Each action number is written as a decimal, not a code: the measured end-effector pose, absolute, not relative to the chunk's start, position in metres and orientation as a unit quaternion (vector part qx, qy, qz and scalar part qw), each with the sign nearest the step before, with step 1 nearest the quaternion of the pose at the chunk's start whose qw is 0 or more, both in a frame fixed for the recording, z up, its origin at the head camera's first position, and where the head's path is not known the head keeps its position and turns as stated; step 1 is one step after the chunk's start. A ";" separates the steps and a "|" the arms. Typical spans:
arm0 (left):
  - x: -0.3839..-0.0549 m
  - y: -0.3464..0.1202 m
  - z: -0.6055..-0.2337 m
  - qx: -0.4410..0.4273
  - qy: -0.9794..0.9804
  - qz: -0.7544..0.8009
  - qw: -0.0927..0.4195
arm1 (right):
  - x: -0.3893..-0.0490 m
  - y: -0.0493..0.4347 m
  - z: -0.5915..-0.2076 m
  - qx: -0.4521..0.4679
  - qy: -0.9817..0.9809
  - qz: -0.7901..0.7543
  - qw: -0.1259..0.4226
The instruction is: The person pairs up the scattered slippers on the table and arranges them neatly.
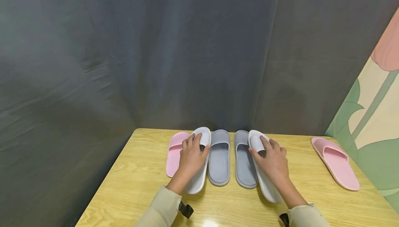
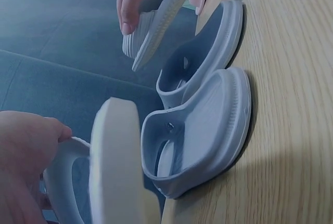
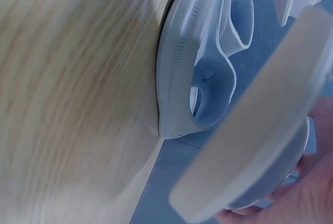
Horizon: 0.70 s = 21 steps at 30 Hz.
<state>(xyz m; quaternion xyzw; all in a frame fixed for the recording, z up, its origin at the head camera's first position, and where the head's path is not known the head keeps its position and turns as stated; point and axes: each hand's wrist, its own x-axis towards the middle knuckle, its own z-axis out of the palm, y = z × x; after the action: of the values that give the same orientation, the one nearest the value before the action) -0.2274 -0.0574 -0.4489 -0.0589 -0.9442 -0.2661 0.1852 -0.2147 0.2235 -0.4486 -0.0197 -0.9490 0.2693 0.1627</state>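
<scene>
My left hand [image 1: 191, 158] grips a white slipper [image 1: 197, 182] by its ribbed strap, the fingers over the strap and the thumb at its inner side. Likewise, my right hand [image 1: 275, 163] holds the matching white slipper [image 1: 270, 189], its heel angled out to the right. Both wrist views show these slippers raised off the tabletop and tilted. Between them, a grey slipper [image 1: 219, 164] and its mate [image 1: 244, 166] lie side by side on the wood, toes toward the curtain. The right-hand white slipper partly covers the right grey one.
A pink slipper [image 1: 173, 161] lies beyond my left hand, partly hidden by it. Its mate [image 1: 338, 164] sits slanted near the right edge of the wooden table [image 1: 124, 185]. A dark curtain [image 1: 199, 54] hangs behind the table, and a painted flower wall [image 1: 377, 133] borders the right.
</scene>
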 end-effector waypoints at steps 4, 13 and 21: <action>-0.227 -0.054 -0.449 -0.060 -0.943 -0.270 0.183 | -0.214 0.221 -0.448 -0.024 -0.950 0.273 0.151; -0.226 -0.044 -0.445 -0.070 -0.941 -0.280 0.177 | -0.214 0.216 -0.444 -0.024 -0.952 0.273 0.137; -0.223 -0.035 -0.448 -0.076 -0.943 -0.269 0.182 | -0.213 0.214 -0.444 -0.027 -0.951 0.277 0.132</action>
<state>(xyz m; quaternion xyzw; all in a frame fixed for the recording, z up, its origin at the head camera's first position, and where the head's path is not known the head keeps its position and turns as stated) -0.2227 -0.0350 -0.4475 -0.0756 -0.9428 -0.2690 0.1819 -0.2125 0.2136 -0.4440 -0.0272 -0.9513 0.2775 0.1318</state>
